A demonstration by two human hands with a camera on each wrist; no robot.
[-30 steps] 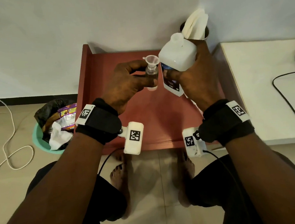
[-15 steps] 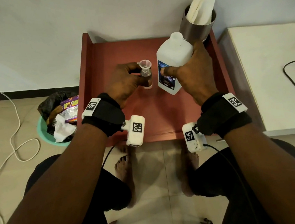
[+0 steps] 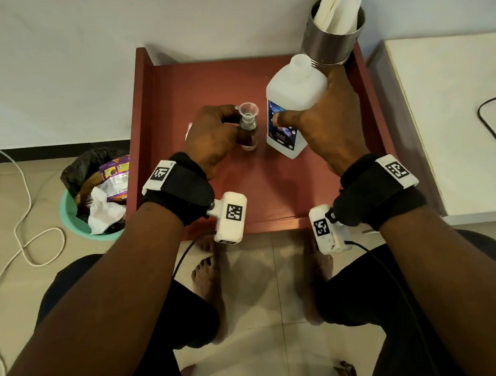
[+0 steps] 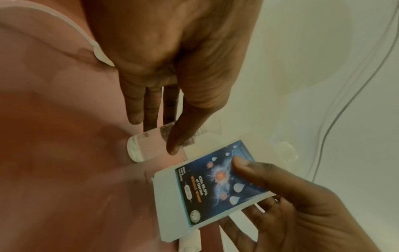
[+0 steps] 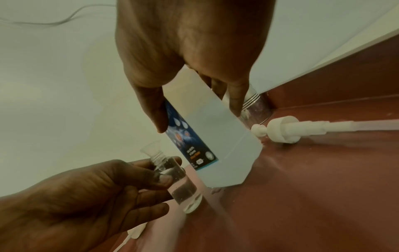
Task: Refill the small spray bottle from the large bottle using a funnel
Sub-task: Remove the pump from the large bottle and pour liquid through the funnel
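Near the centre of the head view, the left hand [image 3: 212,137] has its thumb and fingers curled round the small spray bottle [image 3: 248,133], which stands on the red tray [image 3: 173,104] with the clear funnel [image 3: 248,111] seated in its neck. Just to its right in the frame, the right hand [image 3: 325,121] grips the large bottle [image 3: 292,94], thumb on its blue label, uncapped and about upright. A white pump head [image 5: 280,129] lies on the tray at the right of the right wrist view.

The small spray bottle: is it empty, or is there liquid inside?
Partly filled. The small spray bottle shows clear liquid in its lower part, with the funnel in its neck.
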